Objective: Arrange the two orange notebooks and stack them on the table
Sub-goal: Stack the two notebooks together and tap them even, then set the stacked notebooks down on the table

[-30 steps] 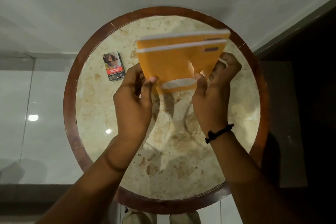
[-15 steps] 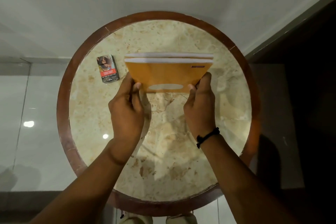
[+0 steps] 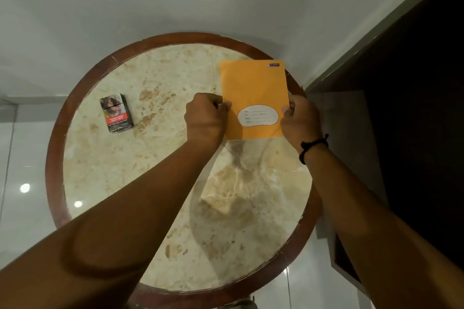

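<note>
The orange notebooks [image 3: 253, 88] lie cover-up as one aligned pile on the far right of the round marble table [image 3: 150, 183]; only the top cover with its white oval label shows. My left hand [image 3: 204, 118] pinches the pile's left edge. My right hand [image 3: 300, 118], with a black band at the wrist, grips the right edge. Whether the pile rests flat on the marble or hovers just above it is unclear.
A cigarette pack [image 3: 116, 113] sits on the left part of the table. The brown wooden rim [image 3: 54, 158] rings the marble. Dark furniture [image 3: 401, 133] stands close to the table's right side; glossy floor tiles lie around.
The notebooks went from standing on edge at the table's middle to lying flat, cover up, at the far right. Both hands moved right with them.
</note>
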